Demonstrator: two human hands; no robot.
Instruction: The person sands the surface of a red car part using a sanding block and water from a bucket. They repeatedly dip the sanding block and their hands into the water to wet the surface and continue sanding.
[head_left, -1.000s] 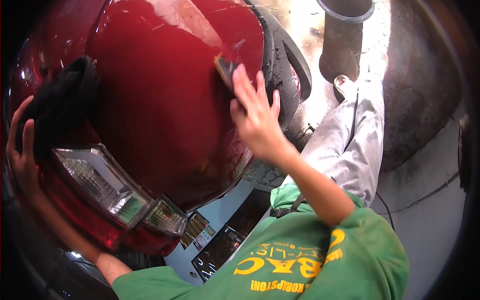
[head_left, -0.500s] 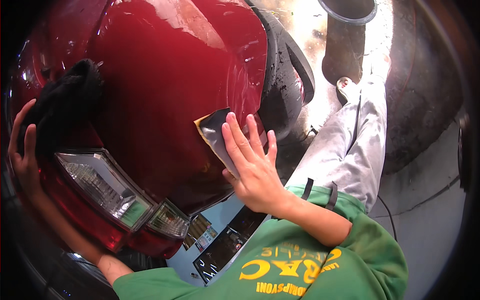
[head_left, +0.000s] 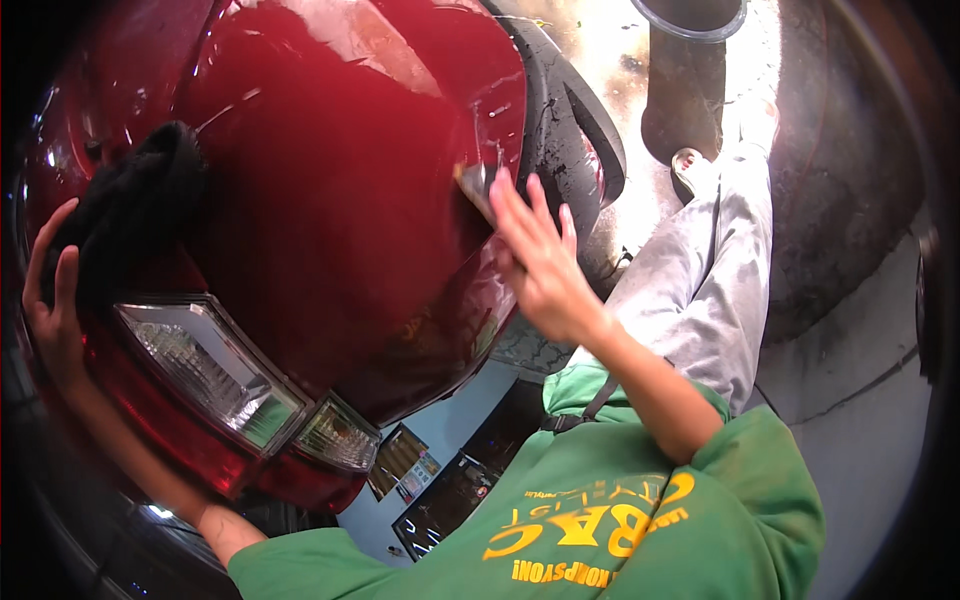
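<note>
My right hand [head_left: 545, 265] presses a small folded sheet of sandpaper [head_left: 478, 186], dark with a yellowish edge, against the glossy red car panel [head_left: 330, 190]. The fingers are stretched out over the sheet and cover most of it; they are a little blurred. At the far left, my left hand [head_left: 55, 310] rests on the car with fingers spread. Beside its fingertips lies a bunched black cloth [head_left: 140, 210]. Whether the fingers touch the cloth I cannot tell. A red and clear tail light [head_left: 215, 370] sits below the panel, between my two arms.
A black, scuffed bumper [head_left: 565, 140] borders the panel on the right. Past it stands a round bucket [head_left: 695, 30] at the top, its rim showing. My legs and sandalled feet reach over the concrete floor [head_left: 780, 230]. A pale wall [head_left: 850, 400] lies to the right.
My right hand has slid the sandpaper up and to the right along the panel, toward the bumper. My left hand and the black cloth have stayed almost in place.
</note>
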